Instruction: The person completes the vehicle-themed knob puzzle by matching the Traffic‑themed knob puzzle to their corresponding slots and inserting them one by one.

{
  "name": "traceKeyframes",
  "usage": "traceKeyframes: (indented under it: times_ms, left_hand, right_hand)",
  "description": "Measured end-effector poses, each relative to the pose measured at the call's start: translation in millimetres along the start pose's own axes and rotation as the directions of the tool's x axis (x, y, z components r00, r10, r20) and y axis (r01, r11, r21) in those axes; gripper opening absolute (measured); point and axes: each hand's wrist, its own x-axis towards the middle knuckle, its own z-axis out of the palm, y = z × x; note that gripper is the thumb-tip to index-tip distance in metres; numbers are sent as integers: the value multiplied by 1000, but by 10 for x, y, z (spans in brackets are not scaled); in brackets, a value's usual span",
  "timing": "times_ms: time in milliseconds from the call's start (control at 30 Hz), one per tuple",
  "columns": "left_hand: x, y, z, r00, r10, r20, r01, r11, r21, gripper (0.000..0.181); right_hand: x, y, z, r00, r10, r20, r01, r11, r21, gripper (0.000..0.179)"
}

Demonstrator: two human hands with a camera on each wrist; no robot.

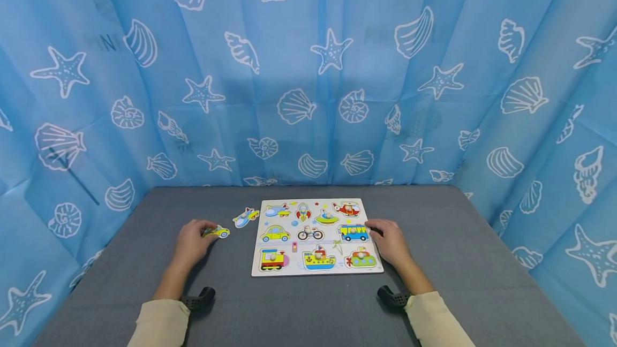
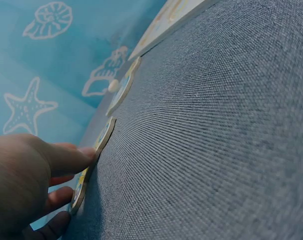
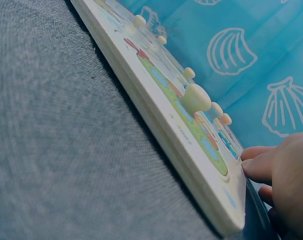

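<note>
My left hand (image 1: 191, 241) is at the left, its thumb and fingers pinching a yellow car puzzle piece (image 1: 221, 232) low over the table. In the left wrist view the thumb covers part of that car. Just beyond it lies a loose airplane puzzle piece (image 1: 246, 218) with a small knob (image 2: 113, 85). To the right is a white wooden puzzle board (image 1: 295, 272) printed with vehicles. My right hand (image 1: 389, 240) touches the board's right edge beside the blue bus piece (image 1: 354, 232), fingertips right at the rim. A green submarine piece (image 3: 184, 107) with a round knob sits near that corner.
The grey table (image 1: 318, 315) is backed by a blue curtain (image 1: 308, 138) with white shell prints. Knobbed pieces on the board include a helicopter (image 1: 347, 209), a ship (image 1: 318, 259) and a train (image 1: 273, 259). Black straps (image 1: 198, 300) sit at both wrists.
</note>
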Motion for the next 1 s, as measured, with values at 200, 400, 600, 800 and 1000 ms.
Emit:
traceKeyframes:
  times_ms: [200,400,600,800,1000]
  left_hand:
    - [1,-30,21,1000,10,-27,-11,1000,-2,28]
    - [5,-48,38,999,-25,-38,24,999,-22,25]
    - [0,-56,60,997,-65,-45,64,998,-28,24]
    - [16,-59,71,995,-81,-56,80,997,-19,23]
    - [49,-73,77,994,-111,-26,110,994,-23,22]
  right_hand:
    - [5,19,10,1000,-6,-9,6,1000,0,29]
    - [13,25,9,1000,-4,-4,4,1000,3,30]
    - [22,26,13,1000,-4,1,4,1000,-2,29]
    - [26,21,13,1000,-6,-3,6,1000,2,28]
    - [19,9,5,1000,-9,-2,9,1000,7,29]
